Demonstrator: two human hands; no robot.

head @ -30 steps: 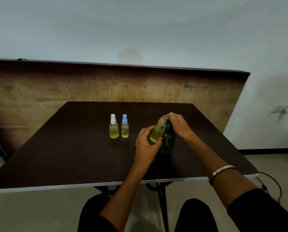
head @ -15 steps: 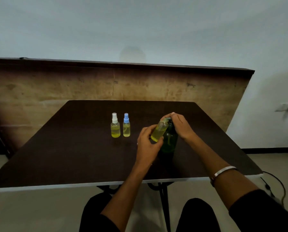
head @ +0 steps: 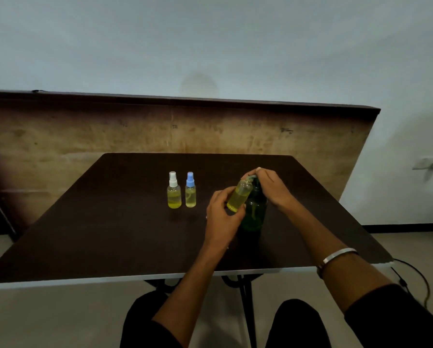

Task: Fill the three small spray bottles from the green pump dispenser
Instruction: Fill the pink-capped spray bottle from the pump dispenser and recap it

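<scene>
Head-worn view, forward and down over table (head: 110, 234)

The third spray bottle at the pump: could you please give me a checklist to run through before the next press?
1. Left hand grips the uncapped spray bottle: ok.
2. Bottle mouth up against the pump spout: ok, though the exact alignment is too small to tell.
3. Right hand on the head of the green pump dispenser: ok.
4. Dispenser standing on the table: ok.
5. Room left in the held bottle: cannot tell.
6. White-capped bottle and blue-capped bottle capped and out of the way: ok.
</scene>
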